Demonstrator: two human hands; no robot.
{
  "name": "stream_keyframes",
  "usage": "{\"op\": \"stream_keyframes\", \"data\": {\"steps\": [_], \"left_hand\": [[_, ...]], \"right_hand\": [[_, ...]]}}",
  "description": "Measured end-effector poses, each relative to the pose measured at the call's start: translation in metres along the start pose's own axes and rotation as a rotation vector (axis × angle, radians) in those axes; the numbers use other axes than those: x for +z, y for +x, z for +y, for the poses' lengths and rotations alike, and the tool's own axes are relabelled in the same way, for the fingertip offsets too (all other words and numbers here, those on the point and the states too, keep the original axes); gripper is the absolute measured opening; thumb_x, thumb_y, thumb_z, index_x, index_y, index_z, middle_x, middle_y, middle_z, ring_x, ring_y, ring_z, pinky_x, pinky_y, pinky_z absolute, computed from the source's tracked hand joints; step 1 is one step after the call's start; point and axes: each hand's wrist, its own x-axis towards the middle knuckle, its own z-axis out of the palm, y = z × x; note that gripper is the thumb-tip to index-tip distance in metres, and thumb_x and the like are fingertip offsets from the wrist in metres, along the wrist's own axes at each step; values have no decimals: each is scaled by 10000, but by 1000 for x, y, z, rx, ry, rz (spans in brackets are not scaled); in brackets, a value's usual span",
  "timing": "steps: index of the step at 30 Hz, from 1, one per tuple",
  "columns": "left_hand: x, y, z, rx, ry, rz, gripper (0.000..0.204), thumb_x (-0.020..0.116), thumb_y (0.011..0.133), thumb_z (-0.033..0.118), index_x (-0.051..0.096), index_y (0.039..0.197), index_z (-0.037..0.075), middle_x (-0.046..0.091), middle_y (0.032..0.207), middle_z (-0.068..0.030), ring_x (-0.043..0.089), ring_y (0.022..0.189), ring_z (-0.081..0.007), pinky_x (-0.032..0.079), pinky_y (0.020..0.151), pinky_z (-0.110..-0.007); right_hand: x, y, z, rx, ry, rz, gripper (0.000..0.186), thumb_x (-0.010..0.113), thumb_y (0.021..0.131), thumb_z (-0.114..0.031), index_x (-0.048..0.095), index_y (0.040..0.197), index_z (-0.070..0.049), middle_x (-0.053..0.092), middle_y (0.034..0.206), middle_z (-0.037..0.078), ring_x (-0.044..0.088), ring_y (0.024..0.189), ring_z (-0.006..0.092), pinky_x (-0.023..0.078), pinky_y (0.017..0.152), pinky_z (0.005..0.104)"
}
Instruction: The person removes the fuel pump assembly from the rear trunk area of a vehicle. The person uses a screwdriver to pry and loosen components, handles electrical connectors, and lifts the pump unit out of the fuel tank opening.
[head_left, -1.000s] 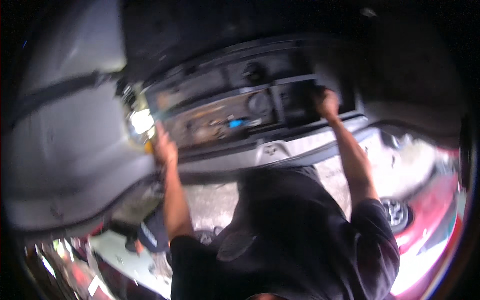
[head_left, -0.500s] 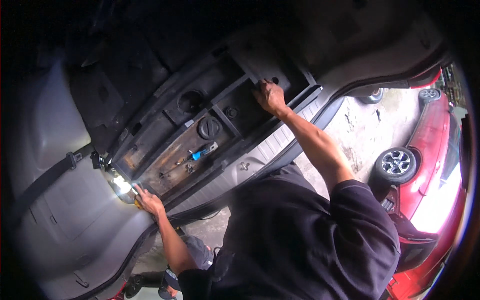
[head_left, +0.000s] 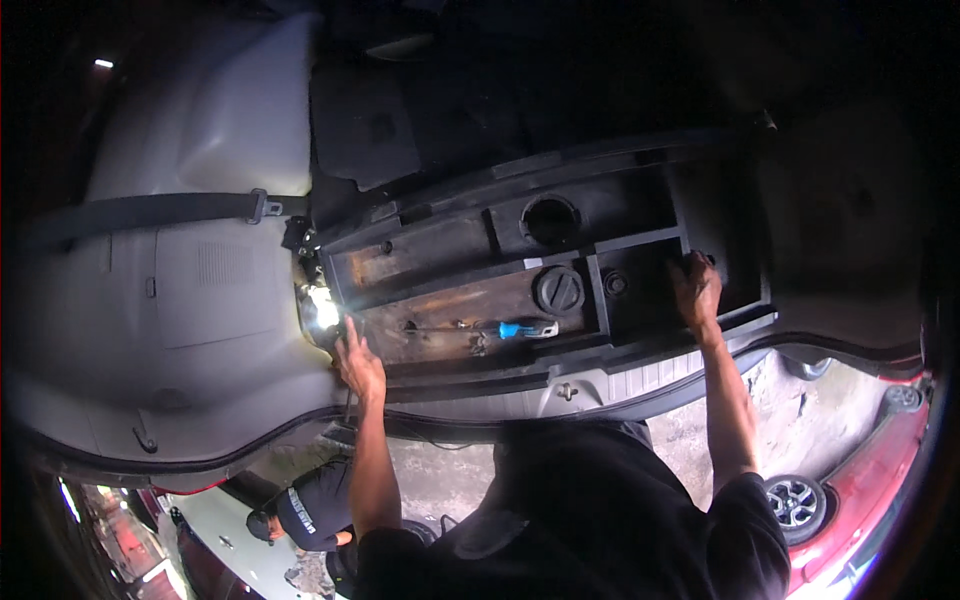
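My left hand (head_left: 362, 370) is beside a bright work light (head_left: 322, 308) at the left end of a car's cargo area. Its index finger stretches toward the lit gap in the trim; the other fingers are partly bent, and I see nothing held. My right hand (head_left: 698, 292) has its fingers curled over a divider of the black storage tray (head_left: 640, 240) in the cargo floor. Between my hands, a screwdriver with a blue and grey handle (head_left: 527, 330) lies in the tray's stained compartment. A round black knob (head_left: 559, 290) sits just beyond it, with small metal parts (head_left: 479, 345) nearby.
Grey side trim (head_left: 210, 290) with a seat belt (head_left: 160, 214) rises at the left. The ribbed sill (head_left: 640, 382) with a metal striker (head_left: 568, 392) runs along the near edge. Behind me, a person in dark clothes (head_left: 310, 505) bends near a white car; a red car (head_left: 870, 510) stands right.
The view has turned and shifted, so the tray lies more level and farther right. Both hands stay near the same places. My left index finger now points more upward.
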Motion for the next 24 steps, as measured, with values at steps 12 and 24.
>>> {"op": "stream_keyframes", "data": {"steps": [12,24], "left_hand": [[-54,145,64,221,26,87,622,589,989,86,423,1566,251,673,1033,-282,671,953,-463,514,827,-555],[-14,327,136,276,164,32,619,588,964,138,444,1547,288,706,1179,-218,674,1073,-437,532,904,-536]], "right_hand": [[2,185,-4,-194,-152,74,371,695,940,-342,654,1116,-18,674,1048,236,656,971,433,530,828,510],[98,387,54,524,1056,-118,500,478,1004,-537,648,1157,-92,663,1036,151,641,899,292,539,741,520]]}}
